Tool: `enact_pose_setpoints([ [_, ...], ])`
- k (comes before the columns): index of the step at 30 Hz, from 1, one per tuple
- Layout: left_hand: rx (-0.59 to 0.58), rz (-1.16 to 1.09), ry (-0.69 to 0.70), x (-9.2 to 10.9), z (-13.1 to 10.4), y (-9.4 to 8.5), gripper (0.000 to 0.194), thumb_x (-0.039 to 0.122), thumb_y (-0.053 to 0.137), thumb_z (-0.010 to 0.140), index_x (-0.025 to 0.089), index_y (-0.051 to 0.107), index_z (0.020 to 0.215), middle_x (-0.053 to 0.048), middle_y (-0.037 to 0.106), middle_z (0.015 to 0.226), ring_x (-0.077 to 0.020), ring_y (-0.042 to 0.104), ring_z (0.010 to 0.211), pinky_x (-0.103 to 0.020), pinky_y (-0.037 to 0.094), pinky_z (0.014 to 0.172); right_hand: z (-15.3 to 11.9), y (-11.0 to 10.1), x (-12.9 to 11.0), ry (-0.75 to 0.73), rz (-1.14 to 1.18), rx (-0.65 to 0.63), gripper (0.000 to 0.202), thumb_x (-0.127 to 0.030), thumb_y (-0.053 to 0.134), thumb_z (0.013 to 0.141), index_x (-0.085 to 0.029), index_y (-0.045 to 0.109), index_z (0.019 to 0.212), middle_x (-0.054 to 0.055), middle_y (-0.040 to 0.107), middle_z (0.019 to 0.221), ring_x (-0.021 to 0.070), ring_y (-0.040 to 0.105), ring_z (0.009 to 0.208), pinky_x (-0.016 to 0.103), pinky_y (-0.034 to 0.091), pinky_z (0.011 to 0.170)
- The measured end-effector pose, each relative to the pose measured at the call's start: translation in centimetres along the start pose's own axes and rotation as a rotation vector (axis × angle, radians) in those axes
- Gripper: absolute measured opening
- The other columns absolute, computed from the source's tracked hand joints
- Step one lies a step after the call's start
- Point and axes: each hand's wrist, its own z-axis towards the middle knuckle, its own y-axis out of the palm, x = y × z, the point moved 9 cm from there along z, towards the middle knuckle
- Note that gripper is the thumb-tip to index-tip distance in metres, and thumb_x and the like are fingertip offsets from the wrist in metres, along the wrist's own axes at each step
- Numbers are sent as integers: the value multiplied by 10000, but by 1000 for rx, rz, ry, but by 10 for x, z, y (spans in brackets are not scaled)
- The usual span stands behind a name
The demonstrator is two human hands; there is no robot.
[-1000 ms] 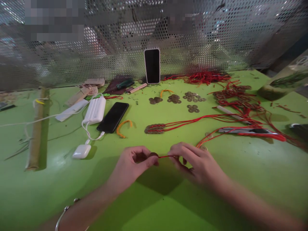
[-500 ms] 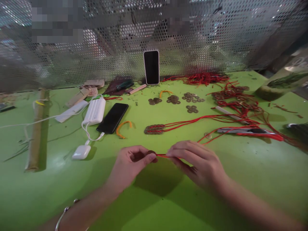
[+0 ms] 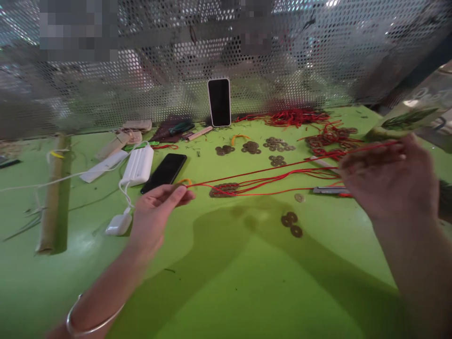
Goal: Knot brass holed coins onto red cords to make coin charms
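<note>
My left hand (image 3: 160, 207) pinches the end of a red cord (image 3: 247, 174) between thumb and fingers, above the table near the black phone. The cord runs taut up to the right, where my right hand (image 3: 395, 179) is raised with its fingers closed on it. Beneath the cord lies a flat block of holed coins (image 3: 225, 189) threaded with several red cords. Three loose coins (image 3: 292, 224) rest on the table between my hands, and a single paler coin (image 3: 300, 197) lies close by.
Small coin piles (image 3: 251, 147) and tangled red cords (image 3: 296, 117) lie farther back. A cutter knife (image 3: 330, 190) is near my right wrist. At left are a black phone (image 3: 165, 168), a white power bank (image 3: 137, 165) and a bamboo piece (image 3: 52, 202). Another phone (image 3: 219, 102) stands against the perforated metal screen.
My hands have moved far apart, the left to the left, the right up and right, stretching the cord. Three coins now lie loose on the table.
</note>
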Motion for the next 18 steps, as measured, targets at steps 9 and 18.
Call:
enact_pose_setpoints([
  [9, 8, 17, 78, 13, 8, -12, 160, 308, 738, 744, 220, 690, 868, 50, 739, 753, -151, 706, 741, -308, 577, 819, -9, -7, 2, 115, 96, 104, 449, -489, 403, 913, -273, 599, 571, -125, 570, 1286, 214, 333, 1349, 319, 439, 769],
  [18, -367, 345, 45, 16, -8, 21, 168, 361, 738, 737, 214, 737, 818, -52, 741, 1009, -225, 682, 981, -383, 511, 954, -38, 58, 21, 134, 315, -278, 206, -413, 745, 719, -244, 646, 657, -40, 626, 690, 61, 524, 510, 181, 420, 433],
])
